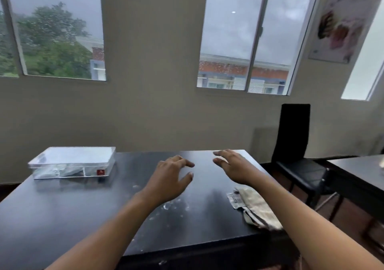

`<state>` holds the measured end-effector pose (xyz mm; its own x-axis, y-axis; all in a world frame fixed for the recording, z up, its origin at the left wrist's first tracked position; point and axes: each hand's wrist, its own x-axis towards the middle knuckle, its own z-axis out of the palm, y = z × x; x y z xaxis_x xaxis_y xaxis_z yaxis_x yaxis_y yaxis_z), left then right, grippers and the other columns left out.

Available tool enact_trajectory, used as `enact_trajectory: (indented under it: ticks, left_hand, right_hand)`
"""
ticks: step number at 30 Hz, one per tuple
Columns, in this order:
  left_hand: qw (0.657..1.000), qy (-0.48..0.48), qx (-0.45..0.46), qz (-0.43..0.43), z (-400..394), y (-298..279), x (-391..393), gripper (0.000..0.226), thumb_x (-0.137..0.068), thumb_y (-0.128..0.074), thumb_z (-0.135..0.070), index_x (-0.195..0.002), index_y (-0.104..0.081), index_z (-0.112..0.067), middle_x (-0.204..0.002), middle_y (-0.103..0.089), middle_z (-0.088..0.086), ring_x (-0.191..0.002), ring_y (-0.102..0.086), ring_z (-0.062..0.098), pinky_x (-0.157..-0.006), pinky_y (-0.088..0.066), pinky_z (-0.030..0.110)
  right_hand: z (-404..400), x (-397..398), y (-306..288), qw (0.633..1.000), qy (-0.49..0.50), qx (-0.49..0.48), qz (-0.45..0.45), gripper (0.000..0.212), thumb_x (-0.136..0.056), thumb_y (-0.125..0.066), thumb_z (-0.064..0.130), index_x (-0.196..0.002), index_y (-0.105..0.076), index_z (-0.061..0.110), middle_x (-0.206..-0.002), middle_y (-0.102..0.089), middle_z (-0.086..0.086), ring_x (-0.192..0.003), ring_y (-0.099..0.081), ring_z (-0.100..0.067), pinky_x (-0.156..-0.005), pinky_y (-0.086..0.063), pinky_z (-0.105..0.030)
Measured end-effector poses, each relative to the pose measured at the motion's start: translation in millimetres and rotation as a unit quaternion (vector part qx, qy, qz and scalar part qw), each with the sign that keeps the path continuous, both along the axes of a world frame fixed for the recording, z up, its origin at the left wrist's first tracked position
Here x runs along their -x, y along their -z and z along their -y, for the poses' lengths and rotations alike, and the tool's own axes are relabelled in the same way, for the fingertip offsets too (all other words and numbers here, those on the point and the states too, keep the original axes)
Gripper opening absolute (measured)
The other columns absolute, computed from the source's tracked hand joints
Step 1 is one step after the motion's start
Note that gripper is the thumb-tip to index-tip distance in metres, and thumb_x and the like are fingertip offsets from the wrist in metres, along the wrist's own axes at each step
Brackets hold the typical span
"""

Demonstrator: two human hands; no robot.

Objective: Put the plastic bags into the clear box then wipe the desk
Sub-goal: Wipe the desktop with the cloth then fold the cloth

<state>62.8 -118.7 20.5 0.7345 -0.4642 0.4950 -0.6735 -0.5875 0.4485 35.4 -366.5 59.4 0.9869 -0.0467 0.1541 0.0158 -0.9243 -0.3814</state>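
Note:
A clear box with its lid on sits at the far left of the black desk; crumpled plastic shows through its front wall beside a red label. My left hand hovers over the desk's middle, fingers spread, holding nothing. My right hand is stretched out just right of it, also spread and empty. A folded beige cloth lies on the desk's right edge, under my right forearm. White specks dot the surface near my left wrist.
A black chair stands right of the desk, and a second dark table sits beyond it. A wall with windows runs behind the desk.

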Motion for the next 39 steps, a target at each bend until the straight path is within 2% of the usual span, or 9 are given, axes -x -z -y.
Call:
enact_trajectory:
  ticks: [7, 12, 18, 21, 26, 31, 34, 37, 39]
  left_hand:
    - [0.992, 0.043, -0.098, -0.071, 123.5, 11.9, 29.3, 0.059, -0.090, -0.052, -0.061, -0.138, -0.054, -0.027, -0.136, -0.064, -0.004, -0.124, -0.058, 0.018, -0.106, -0.042, 0.044]
    - [0.974, -0.010, -0.214, -0.068, 175.9, 23.1, 41.4, 0.072, -0.090, -0.045, -0.067, -0.146, -0.042, -0.022, -0.145, -0.049, 0.006, -0.135, -0.040, 0.030, -0.108, -0.031, 0.047]
    - [0.989, 0.014, -0.099, -0.107, 184.9, 27.0, 39.7, 0.033, -0.088, -0.063, -0.041, -0.117, -0.068, -0.025, -0.116, -0.070, 0.002, -0.109, -0.063, 0.024, -0.091, -0.048, 0.035]
    - [0.992, 0.031, -0.016, -0.120, 170.2, 21.9, 47.4, 0.023, -0.085, -0.070, -0.034, -0.106, -0.071, -0.024, -0.106, -0.071, 0.000, -0.099, -0.065, 0.021, -0.081, -0.050, 0.031]
    - [0.984, 0.049, 0.090, -0.145, 115.8, -1.5, 60.8, 0.014, -0.083, -0.077, -0.032, -0.095, -0.073, -0.027, -0.085, -0.074, -0.010, -0.080, -0.068, 0.008, -0.070, -0.056, 0.032]
    - [0.975, 0.023, 0.122, -0.182, 41.9, -20.2, 66.8, 0.018, -0.077, -0.083, -0.036, -0.093, -0.075, -0.033, -0.086, -0.076, -0.010, -0.081, -0.070, 0.002, -0.073, -0.059, 0.028]
    - [0.980, -0.015, 0.104, -0.168, 1.3, -18.0, 65.1, 0.022, -0.077, -0.082, -0.043, -0.096, -0.073, -0.036, -0.088, -0.075, -0.012, -0.082, -0.069, 0.004, -0.074, -0.059, 0.030]
    - [0.987, -0.051, 0.058, -0.142, -36.7, -7.1, 61.7, 0.025, -0.082, -0.077, -0.045, -0.105, -0.069, -0.036, -0.091, -0.073, -0.016, -0.084, -0.067, -0.001, -0.080, -0.057, 0.029]
    - [0.987, -0.059, 0.051, -0.138, -66.6, 2.2, 60.7, 0.025, -0.089, -0.070, -0.044, -0.112, -0.067, -0.035, -0.104, -0.071, -0.020, -0.096, -0.065, -0.006, -0.090, -0.054, 0.026]
  right_hand:
    - [102.2, 62.2, 13.4, 0.992, 0.062, -0.041, -0.102, 0.059, -0.103, -0.058, 0.034, -0.157, -0.036, 0.027, -0.165, -0.033, 0.002, -0.151, -0.034, -0.016, -0.121, -0.025, -0.029]
    - [128.7, 82.5, 37.5, 0.990, 0.095, -0.041, -0.098, 0.068, -0.095, -0.069, 0.039, -0.154, -0.043, 0.020, -0.154, -0.048, 0.001, -0.142, -0.046, -0.017, -0.114, -0.031, -0.021]
    - [124.8, 87.3, 50.7, 0.995, 0.051, -0.072, 0.035, 0.030, -0.089, -0.076, 0.015, -0.119, -0.073, 0.018, -0.116, -0.068, 0.003, -0.107, -0.066, -0.008, -0.104, -0.049, -0.030]
    - [113.4, 88.9, 51.7, 0.991, 0.026, -0.092, 0.088, 0.024, -0.088, -0.075, 0.009, -0.107, -0.074, 0.024, -0.102, -0.061, 0.009, -0.095, -0.063, 0.000, -0.091, -0.051, -0.019]
    - [77.6, 94.4, 33.2, 0.978, -0.028, -0.129, 0.159, 0.027, -0.088, -0.074, 0.010, -0.106, -0.072, 0.030, -0.102, -0.059, 0.009, -0.100, -0.062, -0.002, -0.088, -0.045, -0.009]
    - [16.4, 92.9, 19.8, 0.971, -0.077, -0.158, 0.164, 0.028, -0.089, -0.074, 0.013, -0.108, -0.071, 0.033, -0.105, -0.060, 0.010, -0.102, -0.062, 0.001, -0.090, -0.047, -0.008]
    - [-22.0, 86.5, 27.9, 0.975, -0.096, -0.109, 0.168, 0.028, -0.090, -0.069, 0.018, -0.116, -0.068, 0.030, -0.112, -0.058, 0.010, -0.105, -0.060, 0.000, -0.093, -0.047, -0.014]
    - [-56.6, 80.4, 54.5, 0.968, -0.143, 0.097, 0.181, 0.034, -0.092, -0.059, 0.042, -0.126, -0.064, 0.038, -0.141, -0.055, 0.010, -0.137, -0.045, -0.015, -0.112, -0.036, -0.039]
    - [-76.6, 76.6, 71.1, 0.950, -0.225, 0.146, 0.157, 0.035, -0.097, -0.050, 0.045, -0.129, -0.064, 0.042, -0.155, -0.050, 0.011, -0.152, -0.032, -0.018, -0.121, -0.023, -0.044]
